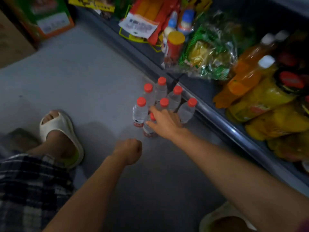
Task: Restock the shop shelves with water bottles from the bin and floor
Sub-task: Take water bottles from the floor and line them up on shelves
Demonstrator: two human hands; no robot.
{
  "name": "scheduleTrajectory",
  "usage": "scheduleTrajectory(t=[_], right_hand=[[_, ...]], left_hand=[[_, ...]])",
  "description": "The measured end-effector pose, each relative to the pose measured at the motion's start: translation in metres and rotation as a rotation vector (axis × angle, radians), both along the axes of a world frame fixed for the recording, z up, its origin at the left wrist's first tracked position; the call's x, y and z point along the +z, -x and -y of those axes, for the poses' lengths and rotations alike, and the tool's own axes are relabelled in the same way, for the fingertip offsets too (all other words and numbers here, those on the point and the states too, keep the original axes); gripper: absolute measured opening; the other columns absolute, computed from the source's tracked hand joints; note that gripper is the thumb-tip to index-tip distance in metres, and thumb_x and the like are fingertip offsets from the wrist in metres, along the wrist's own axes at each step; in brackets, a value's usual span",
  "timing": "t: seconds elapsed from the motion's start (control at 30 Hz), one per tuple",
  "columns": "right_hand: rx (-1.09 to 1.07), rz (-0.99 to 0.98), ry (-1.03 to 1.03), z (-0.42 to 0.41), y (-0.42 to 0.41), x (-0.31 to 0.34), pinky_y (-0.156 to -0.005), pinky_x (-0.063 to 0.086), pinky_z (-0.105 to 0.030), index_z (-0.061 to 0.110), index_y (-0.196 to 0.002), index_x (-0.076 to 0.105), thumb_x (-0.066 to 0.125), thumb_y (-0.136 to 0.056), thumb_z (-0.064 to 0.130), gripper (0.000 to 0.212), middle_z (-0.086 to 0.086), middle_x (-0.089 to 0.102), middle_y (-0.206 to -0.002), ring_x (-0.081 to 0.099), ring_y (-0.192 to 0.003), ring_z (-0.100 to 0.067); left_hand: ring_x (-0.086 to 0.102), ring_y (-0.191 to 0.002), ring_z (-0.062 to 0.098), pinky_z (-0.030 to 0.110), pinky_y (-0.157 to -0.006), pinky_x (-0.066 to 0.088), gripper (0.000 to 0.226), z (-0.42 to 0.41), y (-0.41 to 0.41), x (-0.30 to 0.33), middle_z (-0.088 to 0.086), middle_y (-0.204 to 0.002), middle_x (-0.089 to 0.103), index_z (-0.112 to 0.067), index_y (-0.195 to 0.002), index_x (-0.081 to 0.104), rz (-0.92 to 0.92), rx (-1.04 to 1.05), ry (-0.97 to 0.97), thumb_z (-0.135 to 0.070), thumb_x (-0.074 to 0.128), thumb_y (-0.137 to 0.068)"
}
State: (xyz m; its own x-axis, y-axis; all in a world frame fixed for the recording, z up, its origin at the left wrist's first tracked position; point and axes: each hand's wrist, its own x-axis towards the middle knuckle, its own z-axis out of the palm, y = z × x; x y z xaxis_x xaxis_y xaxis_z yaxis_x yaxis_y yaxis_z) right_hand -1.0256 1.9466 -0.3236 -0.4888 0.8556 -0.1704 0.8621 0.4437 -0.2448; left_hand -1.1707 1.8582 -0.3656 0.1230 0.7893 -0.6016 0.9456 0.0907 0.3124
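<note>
Water bottles [160, 101]: seven red-capped clear bottles are seen upright in a cluster on the grey floor [83, 77], just beside the shelf edge.
Right grip [164, 120]: laid over the nearest bottle [149, 126]; fingers are spread and curved over its cap and shoulder. Whether the bottle is truly clasped cannot be told through the blur.
Left grip [131, 150]: curled into a fist, nothing held; kept near and just short of the cluster.
Shelf [209, 113]: beyond and right of the right grip; stocked with orange drink bottles [245, 76], yellow packets and a crinkled bag.
Sandal [61, 136]: worn, well left of the left grip.
</note>
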Motion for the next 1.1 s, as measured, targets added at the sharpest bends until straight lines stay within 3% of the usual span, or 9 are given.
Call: scheduleTrajectory(t=[0.3, 0.5, 0.67, 0.87, 1.0, 1.1], right_hand=[[0.029, -0.101, -0.019, -0.002, -0.002, -0.009, -0.072, 0.05, -0.047, 0.013, -0.116, 0.044, 0.051, -0.092, 0.033, 0.032, -0.02, 0.063, -0.1, 0.06, -0.093, -0.042], [0.129, -0.139, 0.04, 0.004, -0.028, 0.01, -0.066, 0.044, -0.039, 0.012, -0.104, 0.045, 0.054, -0.091, 0.033, 0.026, -0.013, 0.061, -0.098, 0.058, -0.088, -0.037], [0.165, -0.189, 0.077, 0.006, -0.054, 0.06, -0.06, 0.038, -0.041, 0.017, -0.081, 0.038, 0.061, -0.084, 0.027, 0.025, 0.0, 0.045, -0.072, 0.05, -0.069, -0.025], [0.097, -0.185, -0.065, 0.01, -0.082, 0.136, -0.061, 0.04, -0.039, 0.015, -0.084, 0.051, 0.065, -0.08, 0.034, 0.024, -0.005, 0.055, -0.073, 0.052, -0.068, -0.024], [-0.017, -0.263, -0.215, 0.016, -0.095, 0.192, -0.057, 0.037, -0.036, 0.01, -0.074, 0.054, 0.067, -0.08, 0.033, 0.027, -0.004, 0.054, -0.068, 0.051, -0.066, -0.024], [-0.088, -0.293, -0.323, 0.022, -0.102, 0.234, -0.059, 0.042, -0.038, 0.007, -0.072, 0.057, 0.067, -0.078, 0.037, 0.032, -0.007, 0.058, -0.068, 0.055, -0.067, -0.024]], left_hand=[[0.06, -0.107, 0.032, 0.039, -0.093, 0.049, 0.022, 0.011, 0.001, -0.025, 0.01, -0.117, 0.065, -0.018, -0.105, 0.067, 0.01, -0.017, 0.092, -0.018, 0.051, -0.09], [0.058, -0.112, 0.032, 0.039, -0.095, 0.048, 0.026, 0.0, 0.001, -0.004, 0.011, -0.122, 0.062, -0.016, -0.112, 0.065, 0.028, 0.002, 0.016, -0.021, 0.049, -0.092], [0.057, -0.114, 0.031, 0.038, -0.096, 0.047, 0.027, -0.007, -0.004, 0.033, 0.01, -0.124, 0.062, -0.016, -0.115, 0.065, 0.043, -0.025, -0.098, -0.022, 0.049, -0.093], [0.059, -0.108, 0.035, 0.038, -0.089, 0.049, 0.024, -0.017, -0.018, 0.095, 0.014, -0.117, 0.065, -0.012, -0.108, 0.067, 0.075, -0.051, -0.299, -0.02, 0.051, -0.092], [0.059, -0.103, 0.036, 0.035, -0.083, 0.048, 0.018, -0.027, -0.031, 0.141, 0.015, -0.109, 0.066, -0.013, -0.099, 0.066, 0.081, -0.125, -0.414, -0.019, 0.052, -0.09], [0.059, -0.102, 0.036, 0.04, -0.085, 0.049, 0.018, -0.035, -0.043, 0.18, 0.015, -0.107, 0.067, -0.013, -0.098, 0.067, 0.111, -0.158, -0.515, -0.02, 0.052, -0.09]])
